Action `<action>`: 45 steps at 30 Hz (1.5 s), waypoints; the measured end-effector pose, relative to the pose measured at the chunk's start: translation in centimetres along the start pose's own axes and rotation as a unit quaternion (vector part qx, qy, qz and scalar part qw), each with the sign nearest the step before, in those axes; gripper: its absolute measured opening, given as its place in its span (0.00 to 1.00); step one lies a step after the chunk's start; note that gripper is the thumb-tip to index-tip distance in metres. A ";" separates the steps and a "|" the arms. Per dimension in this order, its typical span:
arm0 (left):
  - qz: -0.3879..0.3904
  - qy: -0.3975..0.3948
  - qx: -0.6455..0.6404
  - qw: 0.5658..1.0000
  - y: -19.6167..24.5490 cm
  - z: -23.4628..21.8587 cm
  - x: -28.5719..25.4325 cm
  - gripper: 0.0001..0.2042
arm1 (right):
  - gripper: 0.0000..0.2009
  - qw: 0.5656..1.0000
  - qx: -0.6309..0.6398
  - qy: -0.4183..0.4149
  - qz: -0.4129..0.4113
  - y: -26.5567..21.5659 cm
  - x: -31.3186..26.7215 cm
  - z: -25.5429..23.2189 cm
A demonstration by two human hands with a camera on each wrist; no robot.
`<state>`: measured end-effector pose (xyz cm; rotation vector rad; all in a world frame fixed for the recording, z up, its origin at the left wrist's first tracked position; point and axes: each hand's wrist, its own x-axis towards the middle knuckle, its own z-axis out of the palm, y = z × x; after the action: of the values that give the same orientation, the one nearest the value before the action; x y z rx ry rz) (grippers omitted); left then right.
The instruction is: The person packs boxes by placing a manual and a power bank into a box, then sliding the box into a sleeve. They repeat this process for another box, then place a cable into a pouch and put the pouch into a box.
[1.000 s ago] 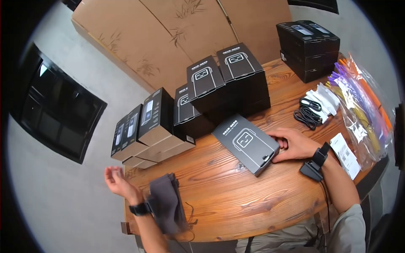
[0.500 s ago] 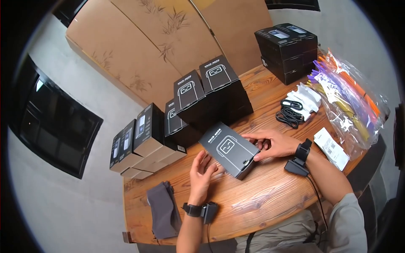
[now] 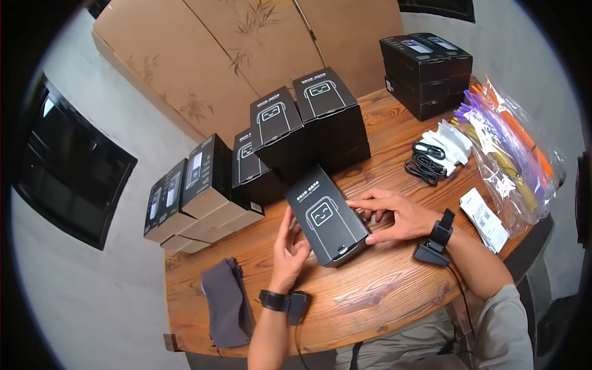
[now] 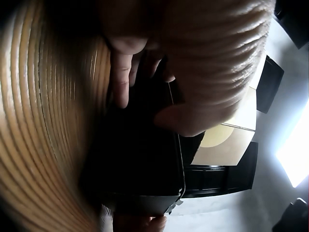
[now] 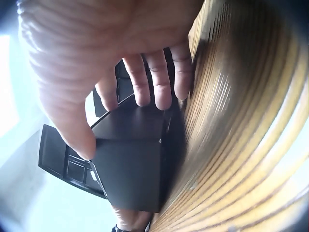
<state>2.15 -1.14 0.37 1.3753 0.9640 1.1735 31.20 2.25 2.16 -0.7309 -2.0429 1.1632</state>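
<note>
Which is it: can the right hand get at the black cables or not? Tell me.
Probably yes: bare tabletop lies between the right hand and the black cables, though it would likely first leave the box it touches.

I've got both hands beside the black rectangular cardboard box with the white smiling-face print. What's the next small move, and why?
I'd probably press your left hand and right hand gently inward to steady the black box before shifting it. They sit at its opposite long sides, with fingers mostly straight rather than wrapped around it.
</note>
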 end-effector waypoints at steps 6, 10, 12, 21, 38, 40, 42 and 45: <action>0.009 -0.019 -0.019 1.000 -0.1 -0.2 -0.2 0.41 | 0.28 0.998 0.056 0.003 0.037 -0.1 0.0 -0.1; -0.016 -0.027 -0.023 0.999 -0.2 -0.4 -0.4 0.42 | 0.24 0.996 0.079 0.018 0.046 0.1 0.0 -0.1; -0.018 -0.027 -0.018 0.999 -0.5 -0.6 -0.4 0.43 | 0.23 0.997 0.065 0.028 0.041 0.4 0.0 0.0; 0.038 -0.043 0.028 0.998 -0.2 -0.6 -0.1 0.45 | 0.22 0.993 0.102 0.030 0.055 0.9 0.1 -0.2; 0.051 -0.010 0.048 0.997 -0.4 -0.2 -0.2 0.37 | 0.24 0.998 -0.001 0.063 -0.032 -1.0 0.3 1.5; 0.037 0.002 0.028 0.999 -0.4 -0.2 -0.2 0.38 | 0.27 0.997 -0.011 0.063 -0.042 -0.7 0.2 1.6; -0.001 0.024 -0.026 0.999 -0.1 -0.1 -0.2 0.40 | 0.29 0.997 -0.004 0.060 -0.045 -0.5 0.2 1.6; 0.058 0.043 -0.061 0.996 0.0 0.4 -0.2 0.41 | 0.32 0.997 0.025 0.059 -0.030 -0.1 0.0 1.6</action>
<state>2.47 -1.42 0.40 1.3051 0.8681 1.3662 29.90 1.40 1.63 -0.6923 -1.9183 1.1061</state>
